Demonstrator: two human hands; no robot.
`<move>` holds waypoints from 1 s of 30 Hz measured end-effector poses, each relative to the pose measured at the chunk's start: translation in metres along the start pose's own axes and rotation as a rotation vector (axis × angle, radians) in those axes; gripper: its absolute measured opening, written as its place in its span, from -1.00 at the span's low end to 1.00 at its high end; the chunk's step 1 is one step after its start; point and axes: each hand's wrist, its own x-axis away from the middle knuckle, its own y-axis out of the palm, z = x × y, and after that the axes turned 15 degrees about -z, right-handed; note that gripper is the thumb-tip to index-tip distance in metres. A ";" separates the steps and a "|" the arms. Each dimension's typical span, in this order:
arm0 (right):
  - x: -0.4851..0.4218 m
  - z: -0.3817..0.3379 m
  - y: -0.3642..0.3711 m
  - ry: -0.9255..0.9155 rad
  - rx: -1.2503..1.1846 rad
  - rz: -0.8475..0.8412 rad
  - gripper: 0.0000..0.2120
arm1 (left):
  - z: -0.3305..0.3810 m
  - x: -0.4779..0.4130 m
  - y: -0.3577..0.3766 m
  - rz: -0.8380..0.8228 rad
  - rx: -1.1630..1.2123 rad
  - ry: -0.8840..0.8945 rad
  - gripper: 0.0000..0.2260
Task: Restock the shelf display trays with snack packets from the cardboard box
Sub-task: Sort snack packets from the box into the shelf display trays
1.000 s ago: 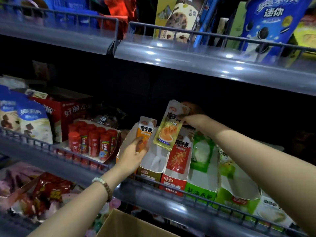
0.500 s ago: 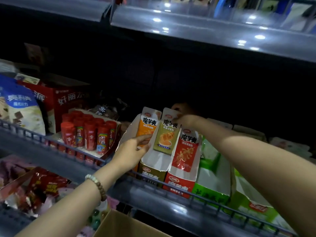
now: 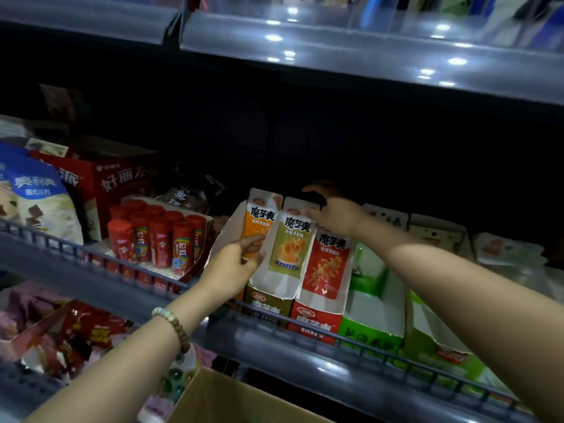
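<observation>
An olive-green snack packet [image 3: 291, 244] stands upright in the open olive display tray [image 3: 268, 303] on the middle shelf. My right hand [image 3: 334, 210] pinches its top edge. To its left stands an orange packet [image 3: 261, 222]; my left hand [image 3: 235, 267] holds it at the lower part, fingers curled on its front and on the tray's white wall. A red packet [image 3: 328, 264] stands in the red tray [image 3: 317, 322] on the right. The cardboard box [image 3: 232, 401] shows its open flap at the bottom, below the shelf.
Red tubes [image 3: 158, 242] in a tray sit to the left, behind a wire shelf rail [image 3: 305, 328]. Green trays [image 3: 370, 325] stand to the right. A red carton [image 3: 119, 181] and a blue-white bag [image 3: 39, 199] lie further left. The upper shelf edge [image 3: 366, 62] hangs overhead.
My right hand has lowered the olive-green packet from above the trays down into the olive tray. My left hand has stayed at the orange packet. The camera has tilted down.
</observation>
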 end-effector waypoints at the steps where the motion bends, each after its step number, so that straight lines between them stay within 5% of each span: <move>1: 0.010 -0.002 -0.002 -0.027 0.007 0.027 -0.54 | 0.004 0.002 0.000 -0.014 -0.002 0.000 -0.57; 11: 0.151 -0.008 0.007 -0.071 -0.005 -0.083 -0.40 | 0.059 0.080 0.008 -0.106 -0.493 0.093 -0.37; 21: 0.297 0.004 0.113 -0.035 -0.274 -0.190 -0.49 | 0.024 0.201 0.065 -0.349 -0.493 -0.071 -0.27; 25: 0.330 0.020 0.184 0.076 -0.379 -0.275 -0.51 | -0.002 0.231 0.100 -0.497 -0.465 -0.203 -0.18; 30: 0.357 0.036 0.252 0.364 -0.619 -0.453 -0.43 | -0.031 0.247 0.142 -0.657 -0.409 -0.345 -0.32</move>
